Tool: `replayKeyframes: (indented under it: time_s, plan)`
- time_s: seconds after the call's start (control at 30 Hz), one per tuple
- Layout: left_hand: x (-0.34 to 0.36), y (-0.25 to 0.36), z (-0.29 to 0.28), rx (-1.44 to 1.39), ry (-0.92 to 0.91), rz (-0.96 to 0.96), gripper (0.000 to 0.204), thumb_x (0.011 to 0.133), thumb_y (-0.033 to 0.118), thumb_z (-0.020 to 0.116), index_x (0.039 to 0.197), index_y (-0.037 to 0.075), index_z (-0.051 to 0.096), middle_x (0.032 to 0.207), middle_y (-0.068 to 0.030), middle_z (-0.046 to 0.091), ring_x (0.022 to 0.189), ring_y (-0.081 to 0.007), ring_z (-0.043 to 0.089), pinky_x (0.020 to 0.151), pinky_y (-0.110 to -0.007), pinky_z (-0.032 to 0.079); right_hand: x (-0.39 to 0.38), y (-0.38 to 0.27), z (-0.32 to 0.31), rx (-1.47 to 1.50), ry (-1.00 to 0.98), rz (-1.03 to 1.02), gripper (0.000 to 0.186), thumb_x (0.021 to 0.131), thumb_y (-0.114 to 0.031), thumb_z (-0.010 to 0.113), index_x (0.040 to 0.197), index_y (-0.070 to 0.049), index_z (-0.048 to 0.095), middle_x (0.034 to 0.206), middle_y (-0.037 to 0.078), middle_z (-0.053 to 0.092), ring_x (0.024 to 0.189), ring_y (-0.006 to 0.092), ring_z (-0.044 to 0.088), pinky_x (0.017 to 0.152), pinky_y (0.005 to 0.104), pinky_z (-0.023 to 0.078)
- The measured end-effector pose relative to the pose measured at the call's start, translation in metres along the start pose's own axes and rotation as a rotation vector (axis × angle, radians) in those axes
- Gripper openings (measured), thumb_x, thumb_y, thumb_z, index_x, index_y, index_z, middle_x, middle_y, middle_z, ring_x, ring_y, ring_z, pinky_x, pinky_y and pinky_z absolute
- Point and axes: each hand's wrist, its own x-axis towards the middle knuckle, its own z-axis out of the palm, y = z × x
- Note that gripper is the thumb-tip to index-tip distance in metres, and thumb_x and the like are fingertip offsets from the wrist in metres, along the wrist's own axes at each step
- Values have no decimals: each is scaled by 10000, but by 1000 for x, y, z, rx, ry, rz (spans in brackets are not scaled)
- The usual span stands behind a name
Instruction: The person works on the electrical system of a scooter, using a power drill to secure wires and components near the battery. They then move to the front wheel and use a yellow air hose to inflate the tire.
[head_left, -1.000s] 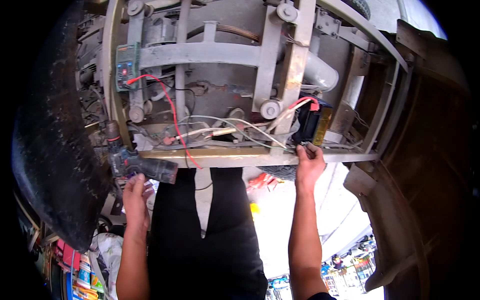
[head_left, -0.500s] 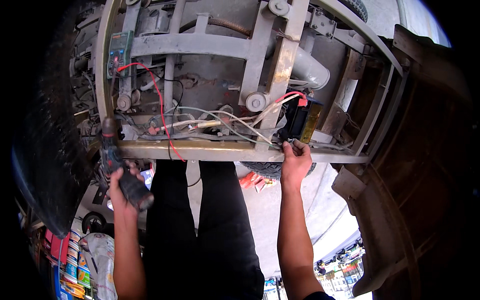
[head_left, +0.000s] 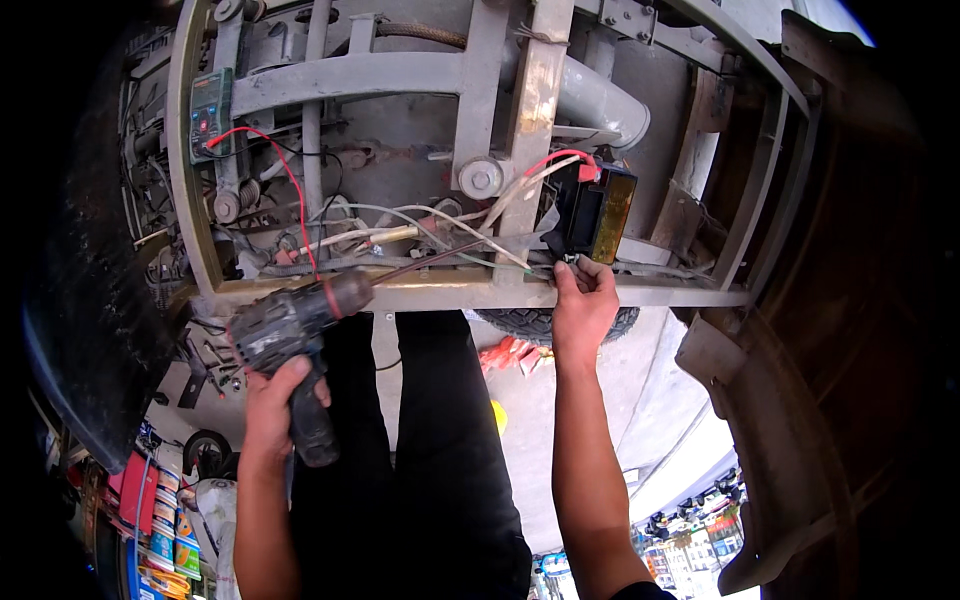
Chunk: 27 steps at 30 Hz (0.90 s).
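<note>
My left hand is wrapped round the grip of a dark cordless drill with a red ring near its chuck. A long thin bit runs from the chuck to the right, over the wires and frame rail, towards my right hand. My right hand pinches at the near end of a black battery with a yellowish side. Its fingertips hide most of what they hold; a small metal bit shows there. A red-covered cable end sits at the battery's far end.
A grey metal vehicle frame spans the view, with cables strung along it. A green multimeter with a red lead rests on the left beam. Behind the near rail is a tyre. Rusty panels stand at the right.
My left hand has swung the drill from pointing away from me to pointing right, its bit now reaching towards the battery. My right hand stays at the battery's near end.
</note>
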Motion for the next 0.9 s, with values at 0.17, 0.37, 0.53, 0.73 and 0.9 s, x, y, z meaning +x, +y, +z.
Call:
replayKeyframes:
  time_s: [0.17,0.37,0.53,0.73,0.9]
  plan:
    - [3,-3,42,84,-72,-10,267,827,230,668,943,10,569,654,-78,594,544,-172,588,523,-293,502,-1,-3,0,-3,2,8,292,827,-96,711,1029,77,592,879,108,665,770,125,623,739,253,511]
    - [10,-4,75,61,-80,-12,251,812,177,708,955,26,567,734,-58,596,569,-150,584,533,-300,514,0,-1,0,-30,7,9,287,824,-97,716,1020,74,595,874,106,665,764,123,625,734,251,511]
    - [13,-8,77,87,-98,-17,242,808,172,715,939,38,563,721,-51,592,561,-149,580,535,-298,513,0,3,-1,15,4,18,282,825,-94,715,1018,72,595,868,100,662,760,119,621,731,248,510]
    - [11,-6,80,58,-105,-52,254,808,162,719,965,42,559,725,-47,591,563,-149,580,531,-290,505,0,-2,0,-24,-12,37,289,830,-93,708,1034,72,587,868,95,658,762,118,616,734,249,509]
    - [12,-5,83,35,-144,-103,282,806,140,724,1007,35,556,788,-54,601,584,-146,584,535,-285,498,-1,-2,-1,-19,-4,36,284,835,-91,701,1038,70,585,871,97,658,767,118,614,737,248,506]
